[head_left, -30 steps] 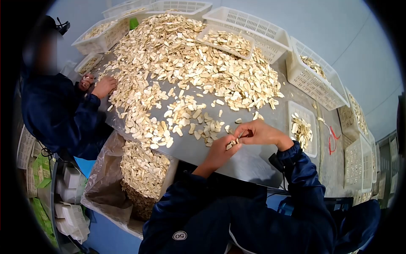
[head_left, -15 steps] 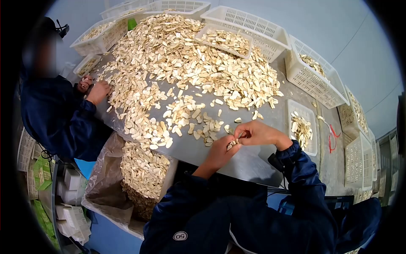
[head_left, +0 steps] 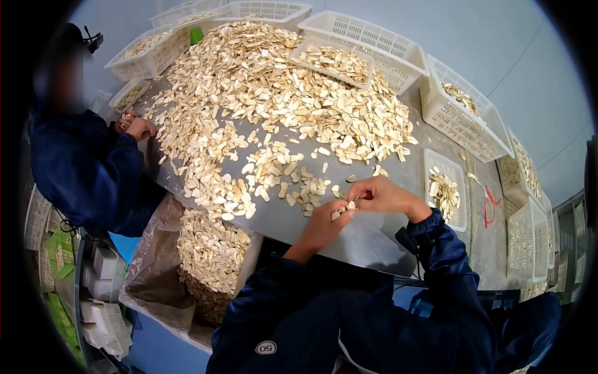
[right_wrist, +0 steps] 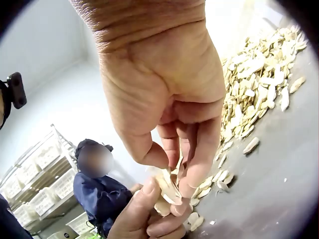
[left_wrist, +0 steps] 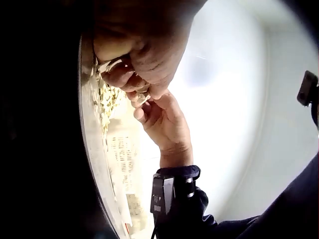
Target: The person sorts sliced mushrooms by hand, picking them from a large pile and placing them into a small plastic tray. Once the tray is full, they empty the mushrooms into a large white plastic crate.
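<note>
Several dried pale slices (right_wrist: 161, 206) sit in my left hand (head_left: 321, 224), gripped between its thumb and fingers. Fingertips of my right hand (head_left: 385, 196) meet the left ones and pinch another slice (right_wrist: 171, 189) beside that bunch. Both hands are above the near edge of the grey table (head_left: 274, 223). In the left wrist view the left hand (left_wrist: 154, 50) covers most of the slices, and the right hand (left_wrist: 169, 127) comes up from below. A loose cluster of slices (head_left: 309, 189) lies just beyond the left hand.
A big heap of slices (head_left: 249, 75) spreads over the table. A shallow tray (head_left: 462, 218) with some slices stands right of my right hand. White baskets (head_left: 467, 118) line the far edge. A lined box of slices (head_left: 212, 249) stands at near left. Another person (head_left: 93, 168) works at the left.
My hands stay together, with a pale slice now showing more plainly between the fingertips. The other person's hand has drawn back from the heap toward their other hand.
</note>
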`<action>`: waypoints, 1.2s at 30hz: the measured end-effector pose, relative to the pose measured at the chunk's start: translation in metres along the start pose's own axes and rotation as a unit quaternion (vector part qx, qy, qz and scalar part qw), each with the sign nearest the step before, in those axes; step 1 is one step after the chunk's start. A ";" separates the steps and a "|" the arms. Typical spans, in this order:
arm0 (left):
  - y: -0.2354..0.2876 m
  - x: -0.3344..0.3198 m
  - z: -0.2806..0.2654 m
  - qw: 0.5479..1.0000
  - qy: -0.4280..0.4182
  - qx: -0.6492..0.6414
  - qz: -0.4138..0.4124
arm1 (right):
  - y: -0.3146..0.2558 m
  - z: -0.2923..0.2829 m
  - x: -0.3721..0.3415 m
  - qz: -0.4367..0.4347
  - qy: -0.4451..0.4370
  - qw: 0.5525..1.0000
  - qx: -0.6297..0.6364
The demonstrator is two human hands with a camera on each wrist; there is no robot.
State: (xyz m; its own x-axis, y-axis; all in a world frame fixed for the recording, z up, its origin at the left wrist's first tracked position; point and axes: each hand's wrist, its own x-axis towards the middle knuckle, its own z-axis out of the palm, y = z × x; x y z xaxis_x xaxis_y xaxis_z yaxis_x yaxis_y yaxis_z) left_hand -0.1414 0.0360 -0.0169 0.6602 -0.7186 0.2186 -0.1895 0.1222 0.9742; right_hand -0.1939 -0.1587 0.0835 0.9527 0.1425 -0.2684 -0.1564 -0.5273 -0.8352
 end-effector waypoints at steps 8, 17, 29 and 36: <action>0.000 0.003 -0.017 0.936 -0.050 -0.295 -0.183 | 0.005 0.002 0.005 -0.017 0.093 0.995 0.019; -0.006 0.004 -0.019 0.932 -0.050 -0.312 -0.174 | -0.013 0.024 -0.003 0.031 0.076 0.996 0.041; -0.007 0.003 -0.015 0.933 -0.017 -0.305 -0.189 | -0.004 0.063 -0.012 -0.066 0.266 0.951 -0.144; -0.012 0.005 -0.012 0.905 0.010 -0.373 -0.206 | -0.006 0.073 -0.024 -0.109 0.314 0.931 -0.149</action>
State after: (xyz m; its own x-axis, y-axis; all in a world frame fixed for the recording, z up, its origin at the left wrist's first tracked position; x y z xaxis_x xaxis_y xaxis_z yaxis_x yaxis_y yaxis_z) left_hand -0.1275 0.0393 -0.0265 0.5773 -0.7970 -0.1776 0.6140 0.2803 0.7379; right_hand -0.2347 -0.0979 0.0604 0.9324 -0.1963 0.3036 0.0478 -0.7655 -0.6416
